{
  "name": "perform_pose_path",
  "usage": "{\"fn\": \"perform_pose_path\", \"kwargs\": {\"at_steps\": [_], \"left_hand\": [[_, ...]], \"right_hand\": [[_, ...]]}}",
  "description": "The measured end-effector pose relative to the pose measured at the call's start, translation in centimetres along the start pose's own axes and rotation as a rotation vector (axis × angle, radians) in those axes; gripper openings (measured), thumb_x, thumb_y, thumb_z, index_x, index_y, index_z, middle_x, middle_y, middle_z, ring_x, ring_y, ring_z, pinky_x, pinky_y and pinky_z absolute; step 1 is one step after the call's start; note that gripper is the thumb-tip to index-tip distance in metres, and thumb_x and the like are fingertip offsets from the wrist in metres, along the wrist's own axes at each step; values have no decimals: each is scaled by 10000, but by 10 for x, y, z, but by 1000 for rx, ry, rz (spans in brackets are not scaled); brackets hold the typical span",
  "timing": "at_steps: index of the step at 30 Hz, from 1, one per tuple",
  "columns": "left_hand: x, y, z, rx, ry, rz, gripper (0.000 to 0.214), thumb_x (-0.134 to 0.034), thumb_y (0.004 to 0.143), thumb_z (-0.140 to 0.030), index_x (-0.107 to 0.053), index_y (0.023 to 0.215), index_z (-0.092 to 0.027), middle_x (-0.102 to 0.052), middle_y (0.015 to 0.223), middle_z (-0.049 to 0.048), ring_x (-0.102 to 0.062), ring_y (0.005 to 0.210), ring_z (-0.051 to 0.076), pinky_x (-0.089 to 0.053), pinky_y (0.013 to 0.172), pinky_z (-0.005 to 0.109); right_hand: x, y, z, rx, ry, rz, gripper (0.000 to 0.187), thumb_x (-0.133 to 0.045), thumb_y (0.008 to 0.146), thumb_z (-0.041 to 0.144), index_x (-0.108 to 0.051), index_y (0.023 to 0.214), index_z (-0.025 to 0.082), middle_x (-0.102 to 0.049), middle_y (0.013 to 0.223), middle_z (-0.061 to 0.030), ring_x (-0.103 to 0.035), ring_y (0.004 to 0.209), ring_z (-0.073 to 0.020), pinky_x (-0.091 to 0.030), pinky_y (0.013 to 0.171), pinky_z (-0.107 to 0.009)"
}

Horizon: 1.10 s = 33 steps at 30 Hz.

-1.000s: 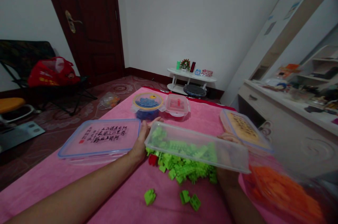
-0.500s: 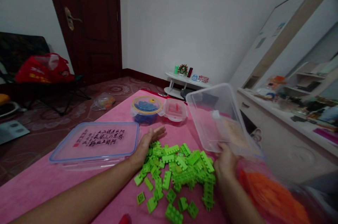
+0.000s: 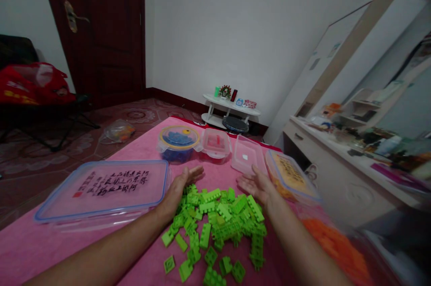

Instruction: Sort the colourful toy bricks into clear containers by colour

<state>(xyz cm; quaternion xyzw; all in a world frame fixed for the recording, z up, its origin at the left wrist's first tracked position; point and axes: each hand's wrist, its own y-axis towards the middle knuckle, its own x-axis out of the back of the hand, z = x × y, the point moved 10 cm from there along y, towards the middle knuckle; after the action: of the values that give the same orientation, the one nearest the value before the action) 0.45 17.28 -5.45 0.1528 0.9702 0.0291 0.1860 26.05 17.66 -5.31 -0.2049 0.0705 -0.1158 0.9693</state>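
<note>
Loose green toy bricks [image 3: 215,227] lie in a spread heap on the pink cloth [image 3: 134,259] between my forearms. My left hand [image 3: 178,187] rests at the heap's far left side, fingers stretched out and holding nothing. On the far right side, my right hand [image 3: 257,187] is open too, its fingers spread just in front of a clear plastic container [image 3: 248,153]. That container stands on the cloth near the far edge.
A lidded box [image 3: 104,191] with black writing lies at left. Behind the bricks stand a round tub of blue pieces [image 3: 178,142] and a small clear box [image 3: 216,144]. At right are a yellow-filled box [image 3: 291,173] and orange pieces [image 3: 336,250].
My right hand has let go of the clear container, which now stands on the cloth, and has moved inward to the bricks. My view has shifted slightly.
</note>
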Motion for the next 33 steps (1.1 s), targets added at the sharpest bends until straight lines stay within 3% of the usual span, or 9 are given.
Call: {"fn": "perform_pose_path", "kwargs": {"at_steps": [4,6,8,11,14,18,25,29,33], "left_hand": [[-2,0,1,-2,6,13,663,-302,863,-633,-590,1213,-150,-567,1278,136,-511,1198,288,-268,1071,456],[-2,0,1,-3,11,14,644,-301,870,-619,-593,1209,-156,-577,1266,131,-513,1195,284,-266,1072,453],[-3,-1,0,-1,22,12,638,-301,871,-618,-597,1205,-161,-587,1254,128,-521,1185,286,-270,1069,456],[-4,-2,-3,-1,39,8,647,-310,861,-631,-603,1198,-162,-599,1237,130,-530,1173,291,-279,1060,463],[-5,-3,-6,9,53,-1,656,-330,848,-643,-607,1190,-157,-615,1210,136,-540,1160,291,-294,1049,470],[-3,-2,-5,-11,72,-1,647,-315,860,-628,-604,1192,-153,-620,1203,133,-552,1143,283,-291,1052,465],[1,1,2,-16,87,7,623,-281,888,-589,-578,1224,-157,-622,1203,126,-549,1147,276,-279,1059,477],[0,1,0,-26,107,1,615,-282,891,-583,-587,1213,-157,-633,1183,123,-558,1131,273,-293,1054,468],[-2,1,-2,-26,136,6,603,-330,878,-587,-599,1187,-145,-635,1175,132,-577,1098,280,-352,1010,455]], "right_hand": [[25,-19,52,254,-532,-11,283,-694,660,385,-640,800,146,-669,745,-79,-651,728,-215,-540,653,-356],[50,-25,96,508,-981,-170,263,-672,662,385,-675,794,157,-690,845,-95,-643,832,-245,-507,774,-391],[77,-24,120,620,-1344,-366,432,-707,605,416,-678,948,156,-658,1074,-141,-593,1027,-299,-438,906,-429],[113,0,107,430,-1654,-414,856,-764,485,491,-557,1201,70,-530,1271,-241,-506,1173,-350,-398,959,-423],[120,14,82,308,-1870,-348,877,-683,604,527,-458,1286,23,-514,1268,-285,-526,1153,-354,-400,936,-429],[108,12,78,345,-2005,-256,541,-508,801,388,-520,1195,16,-585,1153,-299,-607,1026,-340,-427,865,-425],[103,-4,92,397,-2048,-103,355,-441,857,294,-588,1030,21,-648,1002,-266,-645,912,-308,-450,798,-376],[98,-7,93,376,-2049,-181,347,-457,838,314,-617,1005,56,-655,1004,-252,-637,910,-332,-454,775,-430],[89,-4,92,388,-1975,-395,400,-475,809,348,-646,981,29,-630,1005,-316,-614,942,-404,-439,762,-526]]}}
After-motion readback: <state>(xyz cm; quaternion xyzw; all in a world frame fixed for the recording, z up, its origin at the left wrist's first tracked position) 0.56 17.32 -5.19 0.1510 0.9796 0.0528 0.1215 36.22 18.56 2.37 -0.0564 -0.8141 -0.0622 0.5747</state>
